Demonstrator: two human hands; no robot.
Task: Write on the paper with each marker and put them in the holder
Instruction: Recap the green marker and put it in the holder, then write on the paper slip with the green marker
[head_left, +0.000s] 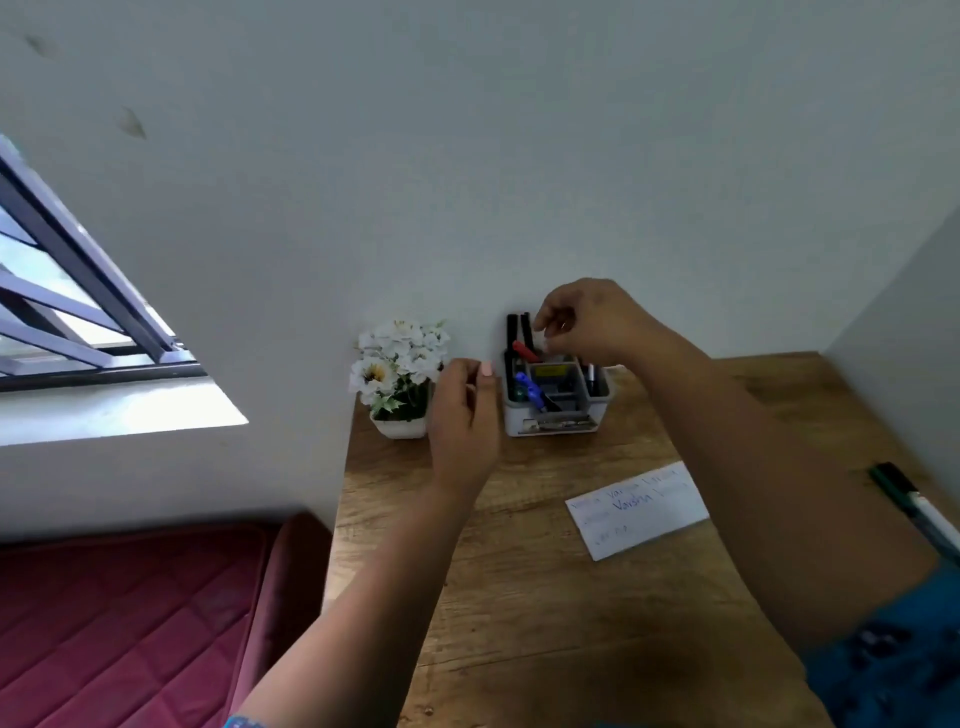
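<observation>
A white-and-grey holder (550, 423) stands at the back of the wooden desk (545, 597) against the wall. Black markers (518, 326) stand in its rear slot and a blue marker (531, 388) leans inside it. My right hand (592, 325) hovers over the holder and pinches a red-capped marker (524, 351), whose red end points down-left into the holder. My left hand (462, 415) is just left of the holder with loosely curled fingers and holds nothing. The white paper (639, 512), with blue writing on it, lies on the desk to the right.
A dark green marker (914, 504) lies near the desk's right edge by the side wall. A white pot of artificial flowers (397, 379) stands left of the holder. A red mattress (130, 623) lies below the desk's left edge, under a barred window (67, 312).
</observation>
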